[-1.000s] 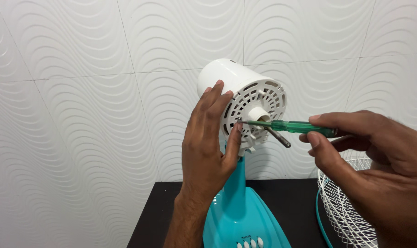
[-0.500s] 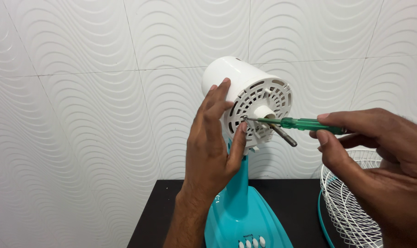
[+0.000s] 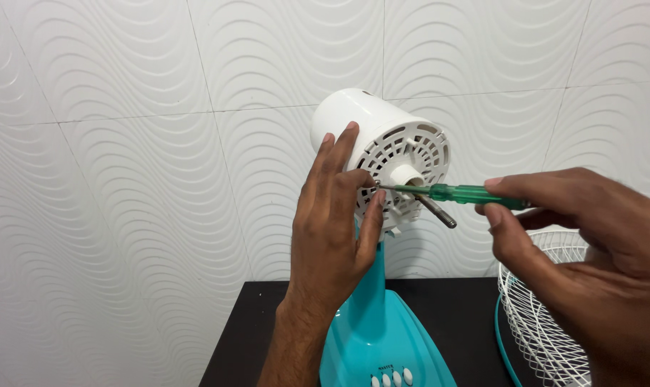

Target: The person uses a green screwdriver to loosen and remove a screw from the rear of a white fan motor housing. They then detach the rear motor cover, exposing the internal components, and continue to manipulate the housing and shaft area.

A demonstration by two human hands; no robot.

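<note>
A white fan motor housing with a slotted front face sits atop a teal stand and base. A bare metal shaft sticks out of the front. My left hand rests on the housing's left side, thumb and fingertips pinching at the front face. My right hand grips a green-handled screwdriver, held nearly level, with its tip against the housing's face right by my left fingertips.
A white wire fan guard with a teal rim stands at the lower right on the black table. White buttons line the base's front. A wavy white tiled wall fills the background.
The view shifted slightly, so the fan and hands sit a bit more to the right. Both hands keep their hold and the screwdriver tip stays on the housing's face.
</note>
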